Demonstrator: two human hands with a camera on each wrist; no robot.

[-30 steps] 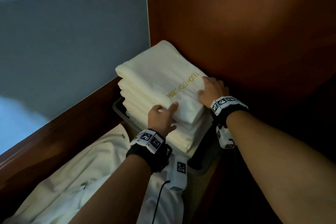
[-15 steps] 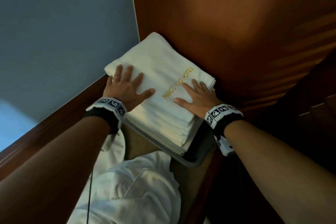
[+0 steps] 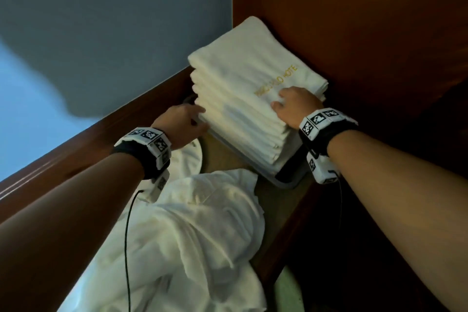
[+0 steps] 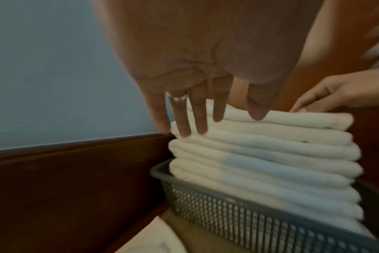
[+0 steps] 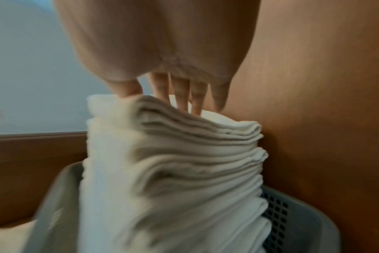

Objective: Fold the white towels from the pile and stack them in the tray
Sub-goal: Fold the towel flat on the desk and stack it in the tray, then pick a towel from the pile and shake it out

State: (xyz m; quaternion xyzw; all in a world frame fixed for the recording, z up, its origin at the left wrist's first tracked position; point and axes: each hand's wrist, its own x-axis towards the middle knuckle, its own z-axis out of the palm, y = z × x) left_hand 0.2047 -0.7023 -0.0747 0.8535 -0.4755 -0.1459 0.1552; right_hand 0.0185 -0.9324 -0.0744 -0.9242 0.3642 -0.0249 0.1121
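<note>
A tall stack of folded white towels (image 3: pixel 243 88), the top one lettered in gold, stands in a grey mesh tray (image 3: pixel 287 181) in the corner. My left hand (image 3: pixel 192 119) is beside the stack's left face, its straight fingers (image 4: pixel 184 131) touching the edges of the upper layers. My right hand (image 3: pixel 286 101) rests on top of the stack near its front right corner, with its fingers (image 5: pixel 182 102) stretched out on the top towel. Neither hand holds anything. A crumpled pile of unfolded white towels (image 3: pixel 192 240) lies in front of the tray.
A brown wooden panel (image 3: pixel 354 33) rises right behind and to the right of the stack. A wooden ledge (image 3: pixel 76 154) runs along the left under a grey-blue wall (image 3: pixel 114 33). A black cable (image 3: pixel 126 235) hangs from my left wrist over the pile.
My left hand has come off the top of the stack and now touches its left side. My right hand has stayed on the top towel, shifted slightly towards the front right corner.
</note>
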